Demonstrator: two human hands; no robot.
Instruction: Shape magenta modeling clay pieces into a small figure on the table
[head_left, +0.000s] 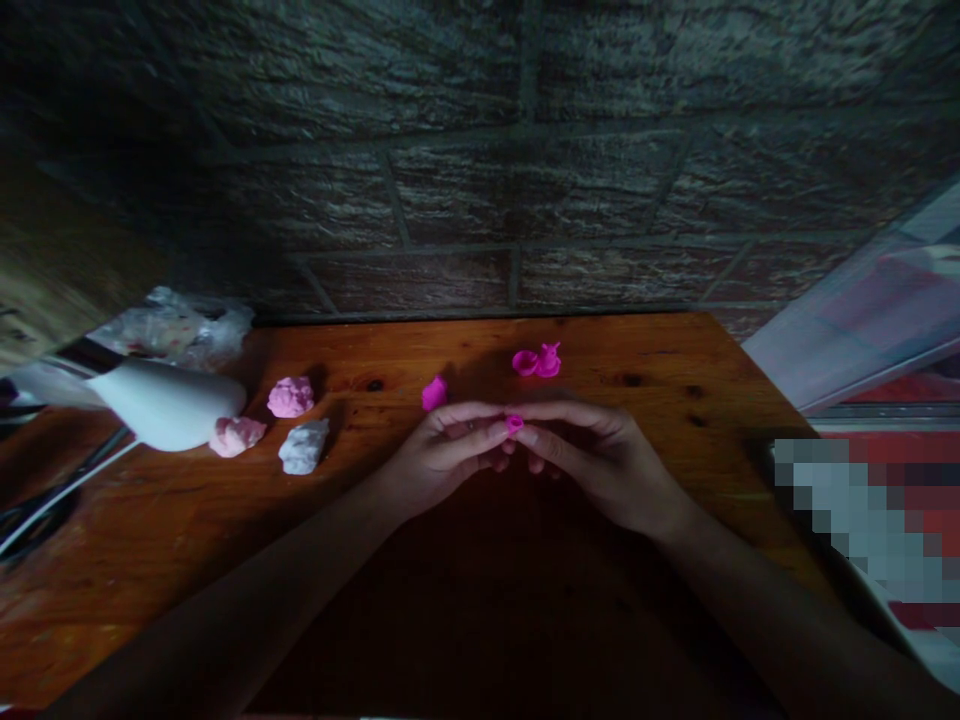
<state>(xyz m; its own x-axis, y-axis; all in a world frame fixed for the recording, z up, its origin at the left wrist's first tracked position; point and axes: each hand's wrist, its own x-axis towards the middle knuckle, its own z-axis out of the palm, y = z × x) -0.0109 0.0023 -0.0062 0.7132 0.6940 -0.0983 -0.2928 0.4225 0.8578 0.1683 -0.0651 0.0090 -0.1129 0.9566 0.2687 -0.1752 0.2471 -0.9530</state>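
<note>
Between the fingertips of both hands is a small magenta clay piece (514, 425), with a hollow facing up. My left hand (457, 450) pinches it from the left side, and my right hand (592, 445) from the right. Just behind my left hand lies a magenta clay lump (434, 393) on the wooden table (360, 560). Farther back, a small magenta clay bowl (524, 363) touches a magenta clay figure (549, 360) with little points on top.
On the left lie a pink lump (291, 397), a paler pink lump (237, 436) and a white lump (304, 446). Beside them are a white lamp-like object (176, 400), a cable (67, 500) and clear plastic wrap (180, 325). A brick-patterned wall (465, 190) borders the table's back.
</note>
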